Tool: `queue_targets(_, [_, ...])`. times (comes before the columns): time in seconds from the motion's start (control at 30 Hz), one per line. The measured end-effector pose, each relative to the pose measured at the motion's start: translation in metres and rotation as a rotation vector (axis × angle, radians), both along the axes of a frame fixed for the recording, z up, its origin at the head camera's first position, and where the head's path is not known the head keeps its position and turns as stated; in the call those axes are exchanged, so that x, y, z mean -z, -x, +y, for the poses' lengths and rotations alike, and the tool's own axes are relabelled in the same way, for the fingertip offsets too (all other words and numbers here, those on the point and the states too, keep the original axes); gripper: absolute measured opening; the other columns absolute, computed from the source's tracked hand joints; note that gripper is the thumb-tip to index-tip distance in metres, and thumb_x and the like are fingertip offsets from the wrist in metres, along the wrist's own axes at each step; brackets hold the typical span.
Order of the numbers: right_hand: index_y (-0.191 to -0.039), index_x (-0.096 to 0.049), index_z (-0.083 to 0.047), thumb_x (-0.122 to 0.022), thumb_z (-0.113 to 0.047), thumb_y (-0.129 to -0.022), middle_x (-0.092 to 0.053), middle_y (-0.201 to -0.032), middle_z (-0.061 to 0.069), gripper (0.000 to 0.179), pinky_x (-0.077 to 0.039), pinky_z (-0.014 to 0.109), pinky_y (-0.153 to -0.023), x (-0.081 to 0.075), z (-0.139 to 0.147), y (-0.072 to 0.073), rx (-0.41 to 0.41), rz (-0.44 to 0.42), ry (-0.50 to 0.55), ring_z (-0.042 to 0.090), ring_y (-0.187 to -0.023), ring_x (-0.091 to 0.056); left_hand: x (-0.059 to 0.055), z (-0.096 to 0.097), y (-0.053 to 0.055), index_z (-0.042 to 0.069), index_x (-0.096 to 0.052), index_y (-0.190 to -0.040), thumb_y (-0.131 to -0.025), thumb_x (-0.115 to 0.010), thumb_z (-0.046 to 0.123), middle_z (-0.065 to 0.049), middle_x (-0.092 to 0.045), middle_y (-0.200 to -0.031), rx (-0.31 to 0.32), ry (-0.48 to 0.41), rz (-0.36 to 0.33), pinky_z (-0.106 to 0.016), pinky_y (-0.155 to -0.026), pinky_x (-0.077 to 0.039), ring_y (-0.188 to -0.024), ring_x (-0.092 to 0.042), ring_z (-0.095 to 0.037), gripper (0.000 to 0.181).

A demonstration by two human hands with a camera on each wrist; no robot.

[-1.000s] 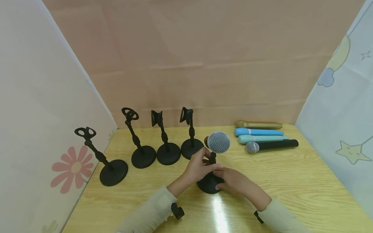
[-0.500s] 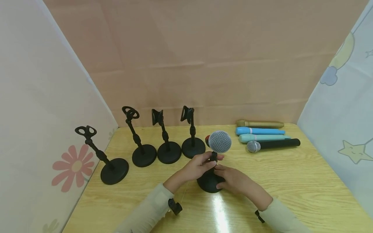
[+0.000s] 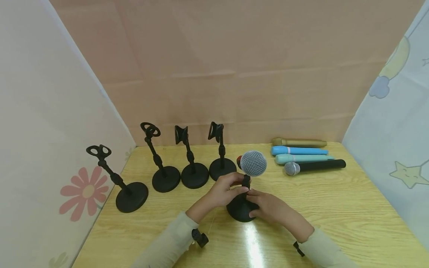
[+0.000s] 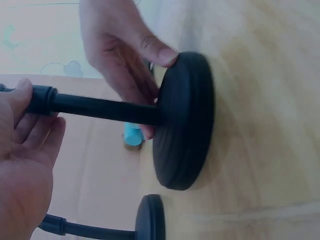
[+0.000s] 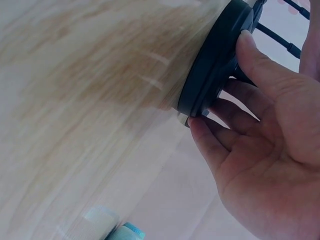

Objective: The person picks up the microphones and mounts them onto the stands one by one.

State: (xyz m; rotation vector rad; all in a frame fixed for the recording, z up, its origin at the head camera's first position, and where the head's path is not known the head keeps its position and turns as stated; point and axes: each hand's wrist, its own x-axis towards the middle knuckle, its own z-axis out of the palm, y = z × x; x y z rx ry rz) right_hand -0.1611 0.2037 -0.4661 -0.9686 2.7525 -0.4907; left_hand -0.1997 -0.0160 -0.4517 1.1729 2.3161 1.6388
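Note:
A black microphone stand [image 3: 238, 211] is upright on the table in front of me. Above its pole shows a microphone [image 3: 253, 163] with a round silver mesh head, which hides its handle. My left hand [image 3: 223, 191] grips the stand's pole just under the microphone; in the left wrist view its thumb and fingers curl round the collar [image 4: 41, 100]. Lower down, my right hand [image 3: 269, 208] holds the stand's round base [image 5: 215, 60]. In the right wrist view its thumb lies on the base's top and a fingertip is at the rim.
Several black stands with empty clips, such as the leftmost stand [image 3: 131, 197], stand at the left and behind. At the back right lie a gold microphone [image 3: 299, 143], a blue microphone [image 3: 298, 150], a mint microphone [image 3: 303, 159] and a black microphone [image 3: 316, 166]. Fabric walls surround the wooden table [image 3: 335, 216].
My left hand has shifted slightly left, its fingers stretching past the pole and then curling back round it. My right hand stays on the base, and the stand has hardly moved.

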Motion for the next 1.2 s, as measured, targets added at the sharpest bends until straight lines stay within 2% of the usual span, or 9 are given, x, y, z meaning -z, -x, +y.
queue_targets(0.1, [-0.132, -0.063, 0.005, -0.077, -0.026, -0.09, -0.053, -0.146, 0.022, 0.054, -0.048, 0.053, -0.104, -0.001, 0.0, 0.0, 0.002, -0.001, 0.001, 0.041, -0.129, -0.056, -0.001, -0.001, 0.002, 0.001, -0.064, -0.126, -0.098, -0.065, 0.008, -0.013, -0.066, -0.126, 0.052, 0.005, -0.009, -0.026, -0.104, -0.049, -0.122, -0.064, -0.022, 0.029])
queue_targets(0.17, [-0.132, -0.063, 0.005, -0.076, -0.026, -0.09, -0.053, -0.146, 0.023, 0.054, -0.048, 0.053, -0.103, -0.001, 0.001, 0.0, 0.003, -0.006, 0.002, 0.041, -0.128, -0.056, -0.002, -0.001, 0.002, 0.002, -0.064, -0.127, -0.097, -0.068, 0.009, -0.013, -0.066, -0.127, 0.05, 0.002, -0.048, -0.027, -0.104, -0.049, -0.122, -0.063, -0.023, 0.031])
queue_targets(0.3, [-0.133, -0.063, 0.003, -0.077, -0.026, -0.09, -0.052, -0.147, 0.023, 0.053, -0.049, 0.053, -0.102, -0.001, 0.0, -0.002, -0.001, -0.001, -0.001, 0.041, -0.127, -0.058, -0.002, 0.002, 0.001, 0.007, -0.065, -0.124, -0.092, -0.076, 0.016, -0.005, -0.065, -0.125, -0.024, 0.01, -0.122, -0.026, -0.103, -0.049, -0.118, -0.064, -0.015, 0.035])
queue_targets(0.43, [-0.131, -0.064, 0.004, -0.077, -0.025, -0.09, -0.053, -0.146, 0.022, 0.052, -0.049, 0.052, -0.102, -0.002, 0.0, -0.003, -0.001, -0.003, -0.002, 0.041, -0.127, -0.057, 0.0, 0.007, -0.001, 0.01, -0.069, -0.113, -0.087, -0.082, 0.02, 0.0, -0.069, -0.112, -0.11, -0.011, -0.13, -0.026, -0.098, -0.053, -0.105, -0.068, -0.009, 0.031])
queue_targets(0.53, [-0.13, -0.063, 0.006, -0.077, -0.025, -0.09, -0.053, -0.146, 0.021, 0.052, -0.049, 0.052, -0.102, -0.003, 0.0, -0.003, 0.002, -0.011, 0.0, 0.041, -0.127, -0.057, 0.0, 0.008, -0.001, 0.01, -0.071, -0.107, -0.085, -0.083, 0.019, 0.0, -0.071, -0.105, -0.131, -0.031, -0.133, -0.025, -0.093, -0.055, -0.098, -0.068, -0.007, 0.027])
queue_targets(0.77, [-0.129, -0.065, 0.004, -0.078, -0.025, -0.089, -0.052, -0.148, 0.022, 0.052, -0.049, 0.052, -0.102, -0.003, -0.001, -0.001, -0.005, -0.005, 0.0, 0.04, -0.127, -0.058, 0.0, 0.004, 0.001, 0.002, -0.071, -0.11, -0.088, -0.079, 0.008, -0.009, -0.072, -0.11, -0.057, -0.048, -0.145, -0.024, -0.087, -0.058, -0.1, -0.068, -0.012, 0.024])
queue_targets(0.9, [-0.13, -0.064, 0.004, -0.078, -0.025, -0.088, -0.052, -0.148, 0.022, 0.052, -0.049, 0.052, -0.102, -0.002, -0.002, 0.0, -0.004, -0.011, -0.006, 0.039, -0.128, -0.058, -0.001, 0.002, 0.006, 0.0, -0.071, -0.117, -0.091, -0.075, 0.007, -0.012, -0.073, -0.116, 0.03, -0.025, -0.128, -0.024, -0.088, -0.057, -0.107, -0.069, -0.011, 0.027])
queue_targets(1.03, [-0.131, -0.063, 0.005, -0.077, -0.024, -0.09, -0.053, -0.146, 0.024, 0.053, -0.048, 0.054, -0.103, -0.004, -0.002, 0.0, -0.004, -0.02, -0.002, 0.042, -0.128, -0.056, -0.004, -0.005, 0.008, 0.002, -0.066, -0.132, -0.099, -0.066, 0.012, -0.011, -0.07, -0.126, 0.091, 0.082, -0.056, -0.024, -0.093, -0.055, -0.116, -0.067, -0.016, 0.034])
queue_targets(1.2, [-0.135, -0.061, 0.004, -0.075, -0.025, -0.092, -0.053, -0.145, 0.025, 0.054, -0.048, 0.055, -0.102, -0.004, -0.002, -0.003, 0.018, -0.028, 0.009, 0.044, -0.129, -0.055, -0.001, -0.014, 0.003, 0.012, -0.061, -0.141, -0.104, -0.057, 0.032, 0.0, -0.067, -0.132, 0.063, 0.372, 0.028, -0.027, -0.1, -0.052, -0.121, -0.063, -0.013, 0.042])
